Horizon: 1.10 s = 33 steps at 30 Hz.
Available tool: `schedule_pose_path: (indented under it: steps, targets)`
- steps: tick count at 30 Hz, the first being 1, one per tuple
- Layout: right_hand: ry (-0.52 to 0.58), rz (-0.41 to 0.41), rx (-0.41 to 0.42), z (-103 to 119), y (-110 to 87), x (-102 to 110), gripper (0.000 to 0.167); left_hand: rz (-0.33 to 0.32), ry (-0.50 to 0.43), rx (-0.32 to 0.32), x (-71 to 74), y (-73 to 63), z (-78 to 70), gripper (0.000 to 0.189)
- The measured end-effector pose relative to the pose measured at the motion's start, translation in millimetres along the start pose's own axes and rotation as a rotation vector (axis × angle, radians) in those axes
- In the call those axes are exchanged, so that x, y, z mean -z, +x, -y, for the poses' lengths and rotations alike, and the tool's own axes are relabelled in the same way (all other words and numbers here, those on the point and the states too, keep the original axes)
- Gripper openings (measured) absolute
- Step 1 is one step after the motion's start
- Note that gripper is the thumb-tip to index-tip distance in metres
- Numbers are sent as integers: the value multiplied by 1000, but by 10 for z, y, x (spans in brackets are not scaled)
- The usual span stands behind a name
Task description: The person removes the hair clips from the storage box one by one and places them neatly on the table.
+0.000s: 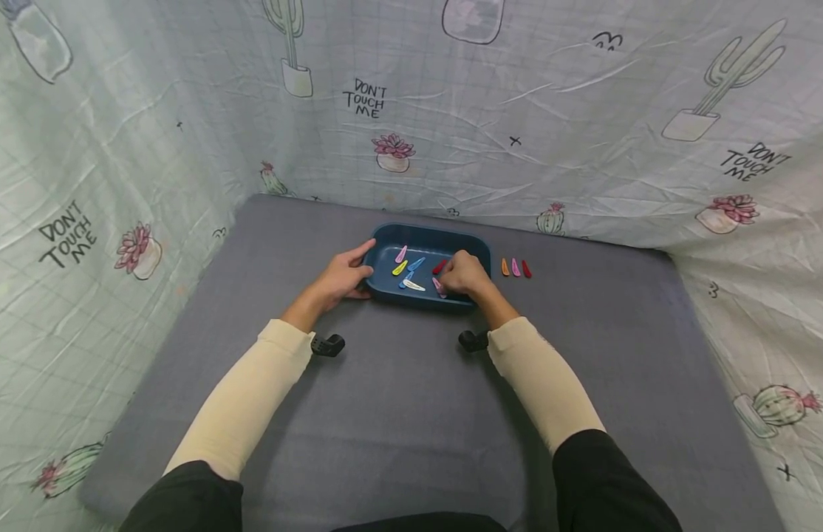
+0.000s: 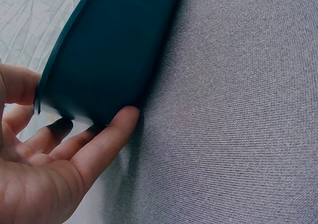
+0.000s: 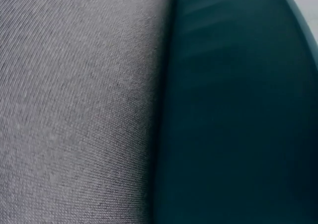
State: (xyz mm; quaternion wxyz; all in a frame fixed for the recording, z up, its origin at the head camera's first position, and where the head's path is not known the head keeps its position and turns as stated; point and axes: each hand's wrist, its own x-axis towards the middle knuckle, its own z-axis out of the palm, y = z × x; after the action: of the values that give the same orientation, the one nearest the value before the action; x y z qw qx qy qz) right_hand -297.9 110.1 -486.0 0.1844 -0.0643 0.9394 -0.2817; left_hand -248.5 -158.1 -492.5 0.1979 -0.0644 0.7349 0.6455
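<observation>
Three slim hair clips in a short row on the grey fabric-covered counter (image 1: 411, 406), an orange teardrop clip (image 1: 505, 267), a pink teardrop clip (image 1: 516, 267) and a dark red teardrop clip (image 1: 527, 269), just outside the right edge of the dark blue-green rectangular plastic tray (image 1: 418, 298). Inside the tray, well within the walls, a loose scatter with a yellow clip (image 1: 400, 268) and a white clip (image 1: 414, 285); farther right, a bright red clip (image 1: 439, 267), close by the right hand (image 1: 466, 273). At the tray's left end, left hand (image 1: 341, 277) in a clamped grip, one digit at the rim, others against the outer wall. Over the near right rim, right hand down inside the tray, fingers curled; tips hidden, so cannot tell whether apart or together on a clip. Behind the far rim, a narrow strip of counter before the white cactus-printed cloth (image 1: 478, 96); leftward, rightward and nearer the body, far broader room.
</observation>
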Motion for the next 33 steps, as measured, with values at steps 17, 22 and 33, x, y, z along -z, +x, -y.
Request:
schedule_pose_path:
  steps: [17, 22, 33]
  targets:
    - [315, 47, 55, 15, -99, 130, 10, 8, -9, -4, -7, -38, -5, 70]
    - [363, 63, 67, 28, -173, 235, 9, 6, -3, -4, -7, -32, 17, 70]
    - [422, 87, 49, -93, -235, 505, 13, 15, -13, -13, -7, -28, -13, 69]
